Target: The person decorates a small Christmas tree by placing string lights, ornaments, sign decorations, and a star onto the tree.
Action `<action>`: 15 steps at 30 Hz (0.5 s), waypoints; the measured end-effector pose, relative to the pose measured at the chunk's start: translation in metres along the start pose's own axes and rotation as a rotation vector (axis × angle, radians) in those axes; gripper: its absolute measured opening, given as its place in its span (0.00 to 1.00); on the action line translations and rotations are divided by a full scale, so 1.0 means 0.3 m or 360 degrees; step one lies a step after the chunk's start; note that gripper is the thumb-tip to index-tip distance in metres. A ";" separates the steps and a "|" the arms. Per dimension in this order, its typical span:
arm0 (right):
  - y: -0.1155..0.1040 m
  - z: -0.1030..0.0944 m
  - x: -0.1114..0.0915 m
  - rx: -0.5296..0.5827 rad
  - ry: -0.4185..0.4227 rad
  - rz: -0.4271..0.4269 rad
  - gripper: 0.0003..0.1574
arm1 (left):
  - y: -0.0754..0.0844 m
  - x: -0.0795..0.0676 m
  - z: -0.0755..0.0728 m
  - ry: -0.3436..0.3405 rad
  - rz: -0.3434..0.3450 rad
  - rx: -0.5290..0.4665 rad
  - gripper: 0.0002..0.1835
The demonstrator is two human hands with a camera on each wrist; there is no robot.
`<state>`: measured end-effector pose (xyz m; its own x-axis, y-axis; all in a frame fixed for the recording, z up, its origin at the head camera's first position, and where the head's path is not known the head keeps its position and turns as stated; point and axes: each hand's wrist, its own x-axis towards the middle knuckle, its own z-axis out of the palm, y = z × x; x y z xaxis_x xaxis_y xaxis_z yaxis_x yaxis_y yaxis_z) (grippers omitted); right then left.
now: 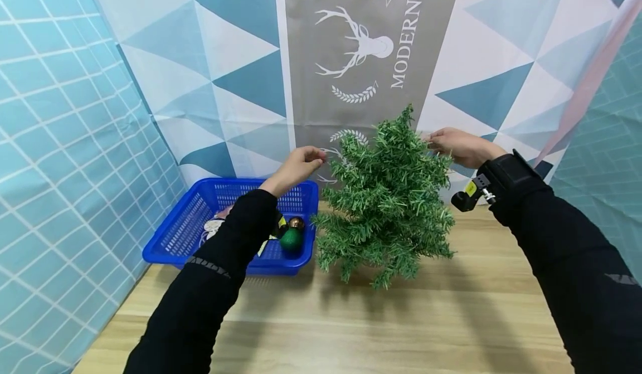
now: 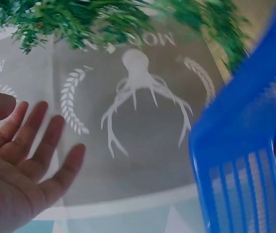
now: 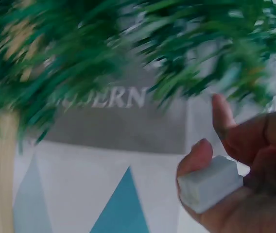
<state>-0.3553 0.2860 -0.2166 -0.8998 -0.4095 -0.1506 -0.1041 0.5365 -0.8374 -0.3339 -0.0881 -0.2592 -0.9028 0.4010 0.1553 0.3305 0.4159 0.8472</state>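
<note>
A small green artificial Christmas tree [image 1: 386, 201] stands upright on the wooden table [image 1: 321, 329]. My right hand [image 1: 463, 146] is behind its upper right side, partly hidden by branches. In the right wrist view that hand grips a small pale grey box [image 3: 210, 184] under the tree's branches; what the box is cannot be told. My left hand [image 1: 298, 165] hovers at the tree's left side, above the basket. Its fingers are loosely spread and hold nothing in the left wrist view, with branches [image 2: 79, 24] overhead.
Left of the tree sits a blue plastic basket [image 1: 168, 240], partly covered by my left arm. Inside are a green glitter ball [image 1: 291, 240], a copper ball [image 1: 297, 222] and some pale items [image 1: 213, 226]. A patterned cloth [image 1: 241, 45] hangs behind the table.
</note>
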 end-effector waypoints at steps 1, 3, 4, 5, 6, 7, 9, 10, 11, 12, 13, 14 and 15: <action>-0.039 0.016 -0.010 0.0022 0.0023 0.0016 0.28 | 0.004 0.009 0.008 0.0012 0.0005 -0.0034 0.15; -0.098 0.041 -0.025 0.0030 0.0073 0.0033 0.25 | 0.007 0.029 0.030 0.0015 -0.0013 -0.0121 0.15; -0.119 0.048 -0.032 0.0018 0.0092 0.0041 0.24 | 0.007 0.036 0.043 0.0005 -0.0033 -0.0158 0.15; -0.134 0.052 -0.038 0.0002 0.0095 0.0033 0.23 | 0.006 0.044 0.056 -0.0005 -0.0056 -0.0198 0.15; -0.148 0.056 -0.046 -0.0018 0.0079 0.0021 0.23 | 0.007 0.049 0.069 -0.0020 -0.0086 -0.0248 0.15; -0.157 0.056 -0.051 -0.0038 0.0061 -0.0003 0.23 | 0.004 0.055 0.082 -0.0033 -0.0110 -0.0282 0.16; -0.170 0.058 -0.061 -0.0115 0.0032 -0.0044 0.23 | -0.004 0.066 0.103 -0.0069 -0.0155 -0.0333 0.20; -0.175 0.058 -0.065 -0.0152 0.0018 -0.0069 0.22 | -0.009 0.071 0.111 -0.0081 -0.0167 -0.0338 0.23; -0.181 0.059 -0.068 -0.0192 0.0000 -0.0096 0.23 | -0.013 0.076 0.117 -0.0094 -0.0177 -0.0344 0.26; -0.186 0.059 -0.070 -0.0238 -0.0016 -0.0118 0.23 | -0.016 0.079 0.122 -0.0109 -0.0180 -0.0339 0.29; -0.192 0.062 -0.071 -0.0289 0.0004 -0.0126 0.22 | -0.018 0.083 0.127 -0.0124 -0.0183 -0.0324 0.32; -0.195 0.065 -0.069 -0.0339 0.0019 -0.0127 0.20 | -0.018 0.086 0.130 -0.0139 -0.0185 -0.0321 0.34; -0.197 0.067 -0.067 -0.0370 0.0036 -0.0119 0.19 | -0.017 0.089 0.133 -0.0150 -0.0186 -0.0314 0.36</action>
<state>-0.3226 0.2476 -0.1745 -0.8950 -0.4391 -0.0788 -0.2629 0.6617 -0.7021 -0.3488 -0.0470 -0.2797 -0.8992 0.4375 0.0104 0.1570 0.3003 0.9408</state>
